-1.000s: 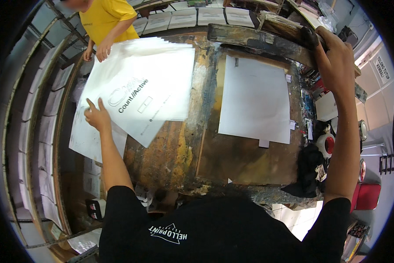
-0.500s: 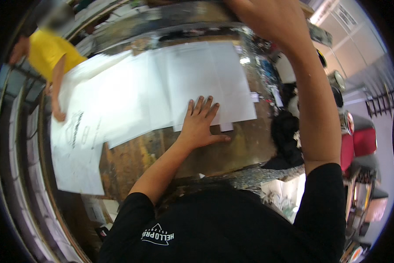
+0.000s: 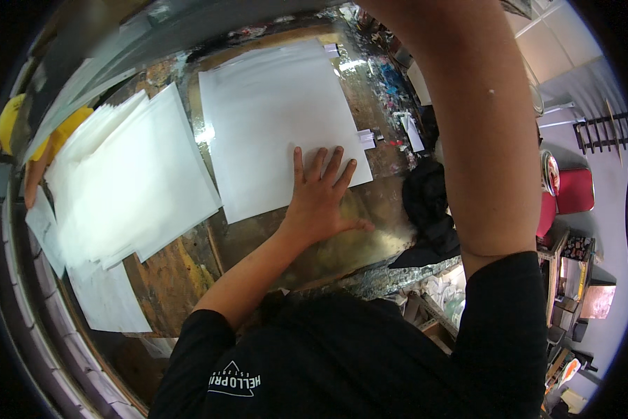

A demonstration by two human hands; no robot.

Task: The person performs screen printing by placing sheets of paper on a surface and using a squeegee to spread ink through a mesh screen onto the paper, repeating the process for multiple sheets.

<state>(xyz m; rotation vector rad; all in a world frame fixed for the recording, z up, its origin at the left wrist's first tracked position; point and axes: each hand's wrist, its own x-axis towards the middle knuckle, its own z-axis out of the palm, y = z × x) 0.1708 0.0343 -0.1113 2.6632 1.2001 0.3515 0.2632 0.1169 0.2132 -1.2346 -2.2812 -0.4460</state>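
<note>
Beside the sheet (image 3: 272, 119) lies a paper stack (image 3: 136, 185) (uneven)

Your left hand (image 3: 317, 209) is palm down at the middle of the view, its four fingers (image 3: 332, 167) fanned between 11 and 1 o'clock, the thumb (image 3: 357, 224) pointing toward 3. Your left forearm (image 3: 258, 271) slants in from about 7:30. Your right arm (image 3: 492, 140) extends from 4 o'clock past the top edge near 1, its hand out of view.
</note>
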